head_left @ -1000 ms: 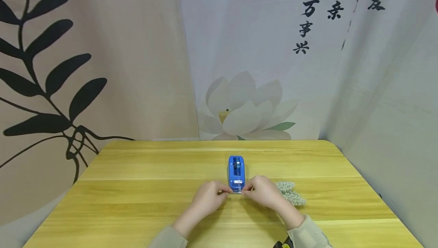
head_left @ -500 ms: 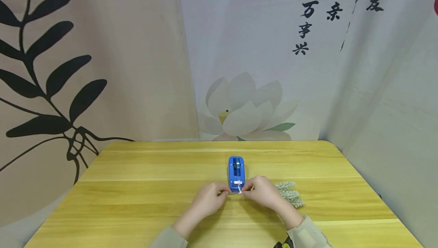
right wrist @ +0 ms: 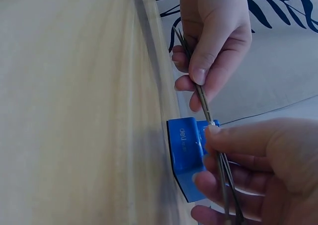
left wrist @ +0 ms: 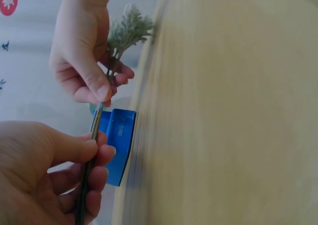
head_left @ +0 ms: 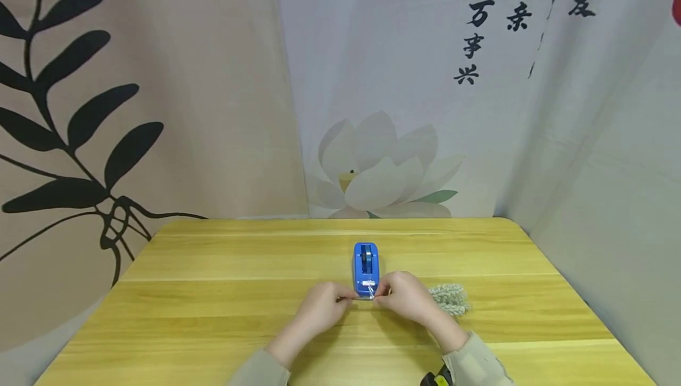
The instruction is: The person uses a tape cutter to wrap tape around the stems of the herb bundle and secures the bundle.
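Note:
Just in front of a blue tape dispenser (head_left: 367,268), both hands hold a bundle of thin stems (right wrist: 200,96). The left hand (head_left: 323,306) pinches the bare stem ends between thumb and fingers. Closer to the bushy end, the right hand (head_left: 404,297) pinches the same bundle. Pale green artificial sprigs (head_left: 451,299) stick out to the right behind the right hand. A shiny clear strip, apparently tape (head_left: 371,291), shows between the dispenser's front and the stems beside the right fingertips. How far it wraps around them is hard to tell.
A wooden table (head_left: 213,291) lies under the hands. Behind it hangs a printed cloth backdrop (head_left: 223,90). Near the right sleeve, at the bottom edge, is a black and yellow object (head_left: 438,378), partly cut off.
The sprigs have turned, their outline going from split lobes to a compact tuft. The clear strip has shifted from straight to slanted and crinkled. Both hands stay in nearly the same place.

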Available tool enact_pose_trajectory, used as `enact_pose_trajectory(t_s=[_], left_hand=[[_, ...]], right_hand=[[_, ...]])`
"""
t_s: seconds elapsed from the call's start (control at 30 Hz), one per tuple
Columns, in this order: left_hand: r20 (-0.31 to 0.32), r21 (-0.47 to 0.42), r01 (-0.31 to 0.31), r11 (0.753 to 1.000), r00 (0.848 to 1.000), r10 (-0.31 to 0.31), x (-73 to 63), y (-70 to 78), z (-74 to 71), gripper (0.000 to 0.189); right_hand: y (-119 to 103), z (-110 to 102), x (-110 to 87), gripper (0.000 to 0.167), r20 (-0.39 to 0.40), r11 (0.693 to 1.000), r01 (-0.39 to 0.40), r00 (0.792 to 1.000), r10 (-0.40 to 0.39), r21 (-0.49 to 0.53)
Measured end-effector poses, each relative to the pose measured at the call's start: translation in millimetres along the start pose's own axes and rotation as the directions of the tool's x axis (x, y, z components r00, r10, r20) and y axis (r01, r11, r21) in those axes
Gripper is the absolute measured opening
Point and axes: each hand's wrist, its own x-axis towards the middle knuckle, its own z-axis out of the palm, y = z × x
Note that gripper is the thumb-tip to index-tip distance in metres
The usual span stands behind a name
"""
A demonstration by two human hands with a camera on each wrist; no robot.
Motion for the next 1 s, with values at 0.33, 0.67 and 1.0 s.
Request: enact_pose_trajectory(t_s=[0.33,0.67,1.0], left_hand=[[0.021,0.010,0.028,1.000,0.999,-0.028,3.9,-2.7,-6.0,0.013],[0.086,0.004,0.000,1.000,0.996,0.000,7.5,-5.0,-9.7,0.014],[0.078,-0.036,0.049,0.998,0.996,-0.046,5.7,-6.1,-7.6,0.010]], right_hand=[[-3,-4,7.2,0.020,0.059,1.000,0.018,0.998,-0.019,0.002],[3,-5,11.4,0.017,0.098,0.991,0.021,0.995,-0.034,0.132],[10,-3,7.2,0.012,0.151,0.962,-0.033,0.989,-0.008,0.270]])
